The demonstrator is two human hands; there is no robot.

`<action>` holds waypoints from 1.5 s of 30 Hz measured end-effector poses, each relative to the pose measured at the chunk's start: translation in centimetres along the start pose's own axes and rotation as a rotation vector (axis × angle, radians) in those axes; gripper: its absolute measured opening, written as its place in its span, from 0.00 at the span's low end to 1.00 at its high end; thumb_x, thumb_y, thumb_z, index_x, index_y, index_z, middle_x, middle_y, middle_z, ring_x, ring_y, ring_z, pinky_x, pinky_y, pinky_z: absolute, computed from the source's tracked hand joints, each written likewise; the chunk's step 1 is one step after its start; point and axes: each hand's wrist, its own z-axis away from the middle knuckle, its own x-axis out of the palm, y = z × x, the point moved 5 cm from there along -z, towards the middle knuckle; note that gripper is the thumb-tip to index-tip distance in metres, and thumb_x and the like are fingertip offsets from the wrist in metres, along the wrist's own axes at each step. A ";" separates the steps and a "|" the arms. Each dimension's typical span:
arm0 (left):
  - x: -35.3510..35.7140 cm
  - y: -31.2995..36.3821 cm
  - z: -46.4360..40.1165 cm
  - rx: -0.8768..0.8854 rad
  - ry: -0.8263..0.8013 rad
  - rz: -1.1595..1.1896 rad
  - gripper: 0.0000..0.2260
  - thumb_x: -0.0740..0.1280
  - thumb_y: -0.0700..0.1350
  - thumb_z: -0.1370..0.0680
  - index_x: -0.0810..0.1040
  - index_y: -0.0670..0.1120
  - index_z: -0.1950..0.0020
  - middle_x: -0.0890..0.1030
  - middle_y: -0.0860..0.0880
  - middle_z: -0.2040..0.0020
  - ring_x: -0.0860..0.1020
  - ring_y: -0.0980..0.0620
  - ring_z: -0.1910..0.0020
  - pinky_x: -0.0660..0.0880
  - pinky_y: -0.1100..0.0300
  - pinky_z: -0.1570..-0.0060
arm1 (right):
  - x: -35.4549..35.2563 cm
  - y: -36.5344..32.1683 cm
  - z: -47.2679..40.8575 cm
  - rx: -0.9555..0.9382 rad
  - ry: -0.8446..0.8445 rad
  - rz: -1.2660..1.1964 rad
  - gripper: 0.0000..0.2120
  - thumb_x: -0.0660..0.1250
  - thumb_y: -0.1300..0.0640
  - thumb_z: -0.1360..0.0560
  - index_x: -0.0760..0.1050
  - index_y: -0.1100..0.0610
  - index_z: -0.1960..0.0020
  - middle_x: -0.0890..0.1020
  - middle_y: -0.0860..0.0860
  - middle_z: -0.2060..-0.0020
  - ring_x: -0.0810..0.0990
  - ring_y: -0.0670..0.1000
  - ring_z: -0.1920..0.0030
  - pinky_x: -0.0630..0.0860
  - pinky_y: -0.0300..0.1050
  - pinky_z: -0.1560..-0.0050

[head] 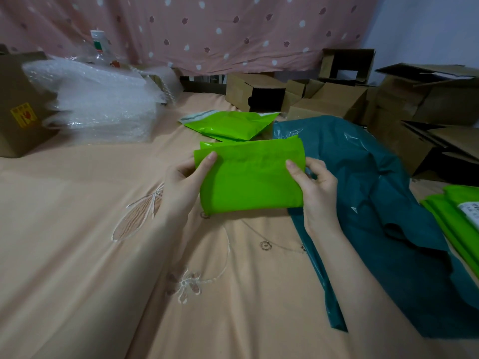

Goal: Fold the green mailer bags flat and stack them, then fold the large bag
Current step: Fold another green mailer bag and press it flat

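Hands pinch our folded green mailer bag (pixel 250 177) above the bed (pixel 103 255): left hand (pixel 185 182) and right hand (pixel 315 185) at opposite edges. Smooth, glossy plastic, rectangular; crinkled teal large bag (pixel 375 182) just beside.

Dim, even indoor light with a cool cast; shadows are faint. White glare streaks the dark teal bag (pixel 363 161) (its creases catch it most). Wide-angle distortion bends the edges; foreground forearms blur softly.
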 end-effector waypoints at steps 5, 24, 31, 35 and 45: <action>0.0 -0.2 -0.1 -0.013 -0.028 0.026 0.09 0.65 0.42 0.23 0.80 0.42 0.61 0.77 0.56 0.65 0.72 0.66 0.66 0.68 0.71 0.66 | -0.1 0.0 -0.2 0.060 -0.020 -0.022 0.07 0.69 0.52 0.27 0.82 0.56 0.56 0.82 0.53 0.54 0.80 0.47 0.52 0.76 0.40 0.52; -0.3 -0.3 0.0 -0.061 0.025 0.064 0.04 0.69 0.40 0.26 0.82 0.46 0.59 0.83 0.57 0.67 0.77 0.60 0.64 0.74 0.66 0.62 | -0.6 -0.6 0.2 0.007 0.121 0.028 0.08 0.73 0.59 0.29 0.81 0.51 0.67 0.81 0.45 0.71 0.77 0.46 0.64 0.74 0.44 0.59; -0.5 -0.3 -0.1 -0.045 0.054 0.116 0.14 0.71 0.38 0.27 0.79 0.47 0.43 0.84 0.55 0.62 0.79 0.60 0.61 0.76 0.66 0.58 | -0.7 -0.8 0.2 -0.032 0.157 0.019 0.08 0.73 0.64 0.31 0.75 0.55 0.59 0.81 0.51 0.64 0.80 0.42 0.64 0.76 0.35 0.60; -0.7 -0.4 -0.2 -0.057 0.047 0.094 0.20 0.74 0.38 0.30 0.76 0.47 0.40 0.83 0.51 0.66 0.80 0.55 0.63 0.77 0.62 0.59 | -1.0 -0.9 0.0 -0.060 0.189 0.068 0.15 0.74 0.67 0.32 0.68 0.55 0.60 0.78 0.51 0.67 0.76 0.40 0.68 0.73 0.33 0.61; -1.6 -3.4 -0.6 -0.220 -0.005 -0.189 0.11 0.71 0.45 0.27 0.80 0.46 0.45 0.77 0.44 0.65 0.71 0.54 0.68 0.66 0.62 0.71 | -1.4 1.7 -0.2 0.029 0.110 0.406 0.13 0.75 0.64 0.33 0.71 0.53 0.64 0.80 0.52 0.70 0.77 0.48 0.67 0.74 0.41 0.58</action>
